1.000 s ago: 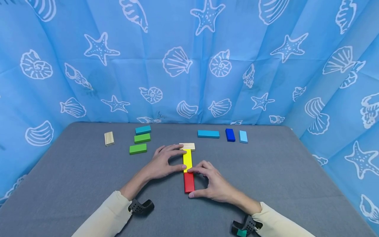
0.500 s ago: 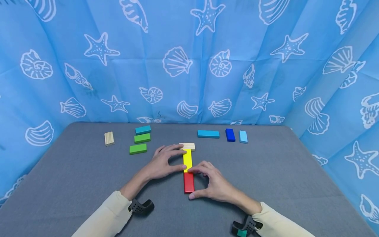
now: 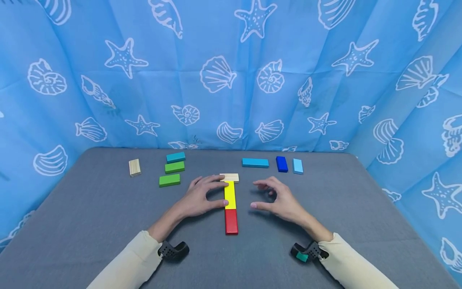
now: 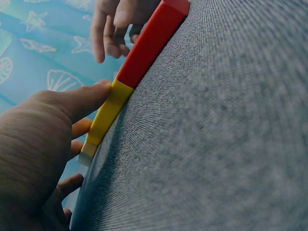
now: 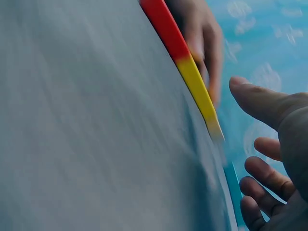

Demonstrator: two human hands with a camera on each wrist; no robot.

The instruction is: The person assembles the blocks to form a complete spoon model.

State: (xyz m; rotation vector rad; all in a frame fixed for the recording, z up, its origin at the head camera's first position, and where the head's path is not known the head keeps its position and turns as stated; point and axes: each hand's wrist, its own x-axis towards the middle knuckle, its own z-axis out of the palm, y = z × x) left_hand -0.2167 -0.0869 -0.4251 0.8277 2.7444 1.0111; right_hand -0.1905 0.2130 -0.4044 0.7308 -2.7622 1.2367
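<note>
A yellow block (image 3: 230, 195) and a red block (image 3: 231, 222) lie end to end in a line on the table, with a plain wood block (image 3: 231, 177) set crosswise at the far end. My left hand (image 3: 200, 196) touches the yellow block with thumb and index fingertips along its left side, the other fingers reaching to the wood block. In the left wrist view the thumb (image 4: 84, 100) lies against the yellow block near its joint with the red block (image 4: 153, 42). To the right of the line, my right hand (image 3: 279, 198) is apart from the blocks, fingers loosely bent and holding nothing.
Back left are a wood block (image 3: 134, 167), a teal block (image 3: 175, 157) and two green blocks (image 3: 175, 167). Back right lie a long blue block (image 3: 255, 162), a dark blue block (image 3: 282, 164) and a light blue block (image 3: 297, 166). A patterned curtain (image 3: 231, 108) hangs behind the table.
My right hand has left the red block's right side and moved away to the right and farther back. The left hand stays at the yellow block; the blocks keep their line.
</note>
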